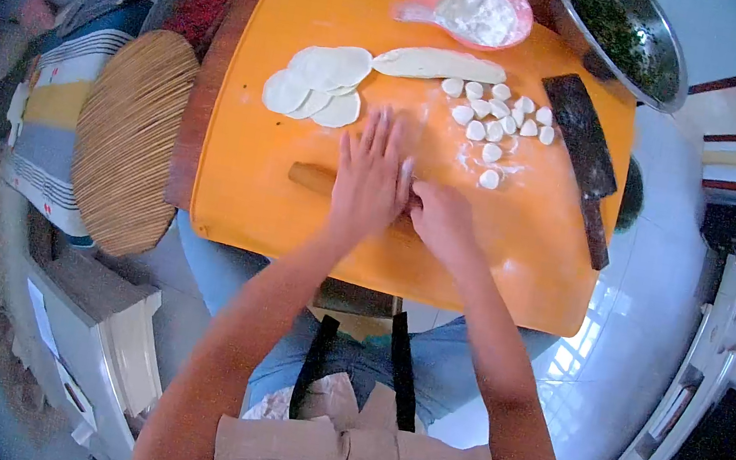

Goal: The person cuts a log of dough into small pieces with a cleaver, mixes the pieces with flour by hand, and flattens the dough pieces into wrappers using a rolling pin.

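Note:
My left hand [371,173] lies flat with its fingers stretched forward across the orange board [247,201]. Under its palm runs a wooden rolling pin [310,177], whose left end sticks out. Close beside it, my right hand [439,218] is closed around what looks like the pin's right end, mostly hidden by the fingers. Thin round dough wrappers [324,79] overlap ahead and to the left. A long roll of dough [439,65] lies further back. To its right, several small dough pieces [495,127] are scattered in flour.
A pink scoop of flour [476,11] sits at the board's back edge. At back right stands a metal bowl of chopped greens [616,29]. A dark cleaver [583,139] lies along the right side. Left of the table is a round woven tray [132,140].

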The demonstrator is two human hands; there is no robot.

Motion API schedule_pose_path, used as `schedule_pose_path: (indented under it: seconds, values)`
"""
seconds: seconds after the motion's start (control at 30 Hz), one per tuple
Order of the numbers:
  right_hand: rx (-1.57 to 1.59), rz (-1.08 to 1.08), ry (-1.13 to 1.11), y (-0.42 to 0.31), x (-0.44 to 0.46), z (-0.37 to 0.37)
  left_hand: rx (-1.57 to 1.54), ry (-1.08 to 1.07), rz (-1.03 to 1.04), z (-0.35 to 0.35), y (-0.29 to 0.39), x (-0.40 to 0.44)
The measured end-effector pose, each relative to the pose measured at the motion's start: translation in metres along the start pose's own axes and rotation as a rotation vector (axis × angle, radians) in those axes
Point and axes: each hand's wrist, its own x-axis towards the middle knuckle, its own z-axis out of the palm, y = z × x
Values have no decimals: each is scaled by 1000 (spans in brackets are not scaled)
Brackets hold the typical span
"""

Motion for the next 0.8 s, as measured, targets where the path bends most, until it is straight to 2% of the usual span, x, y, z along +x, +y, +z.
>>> schedule_pose_path:
  seconds: [0.03, 0.13, 0.23, 0.27, 0.33, 0.37, 0.47, 0.5, 0.63, 0.7, 0.8]
  values:
    - [47, 56, -54, -2, 4, -5, -20, 4, -24, 4, 0, 12]
    - [149, 5, -104, 11, 9, -9, -55, -55, 12, -10, 5, -10]
    - [494, 158, 61, 21, -5, 2, -35, -204, 37, -16, -3, -60]
    - [389, 116, 54, 20, -6, 1, -20, -245, 47, -16, -3, -66]
    - [172, 41, 20, 5, -14, -7, -1, -142, 63, -11, -1, -45]
    - [-23, 81, -100, -6, -8, -15, -40, -72, 52, -10, 1, -25]
    - [-89, 58, -49, -1, 3, -11, -42, 29, 20, 1, 3, 2]
    - [5, 9, -25, 9, 3, -8, -35, 25, 25, 0, 4, -7]
    - [453, 129, 62, 24, -8, 2, -16, -113, 68, -14, -2, -63]
    - [184, 79, -20, 11, -10, -4, 5, -208, 82, -18, -1, -56]
    - [-96, 49, -29, 4, -3, -4, -144, 14, 21, -3, 3, -2]
